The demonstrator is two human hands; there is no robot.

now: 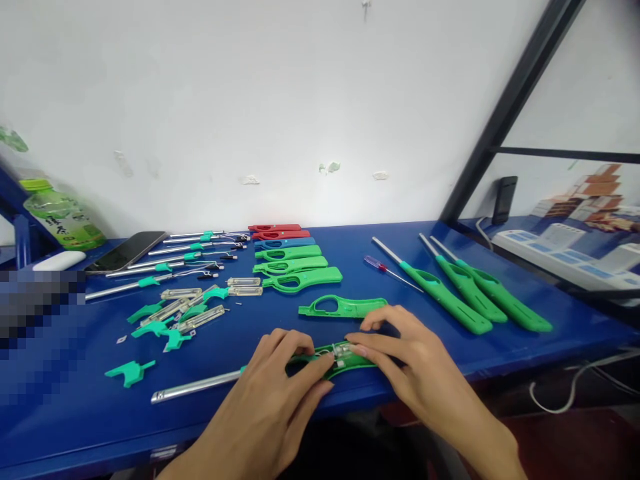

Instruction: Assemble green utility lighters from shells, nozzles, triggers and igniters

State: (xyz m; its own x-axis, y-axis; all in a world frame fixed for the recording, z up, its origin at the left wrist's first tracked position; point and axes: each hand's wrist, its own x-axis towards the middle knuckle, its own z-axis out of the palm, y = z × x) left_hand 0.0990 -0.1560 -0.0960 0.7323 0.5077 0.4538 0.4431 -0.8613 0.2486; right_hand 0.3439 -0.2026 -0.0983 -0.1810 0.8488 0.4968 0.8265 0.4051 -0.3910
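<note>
An opened green lighter half-shell (pixel 357 361) lies at the table's front edge, with a long metal tube (pixel 200 385) reaching out to the left. My left hand (pixel 275 383) is closed around the shell's trigger end, thumb and finger by thin white wires. From the right, my right hand (pixel 410 350) pinches a clear fuel tank (pixel 342 350) seated in the shell; its fingers partly cover it. Just beyond my hands lies another green half-shell (pixel 345 307), inner side up. A loose teal trigger (pixel 131 373) rests left of the tube.
Clear tanks (pixel 203 319) and teal triggers lie to the left, below several wired metal tubes (pixel 145 267). Red, blue and green shells (pixel 303 279) are lined up at the back. A screwdriver (pixel 385 267) and three assembled green lighters (pixel 450 300) lie right. A phone (pixel 130 252) and bottle (pixel 63 217) stand far left.
</note>
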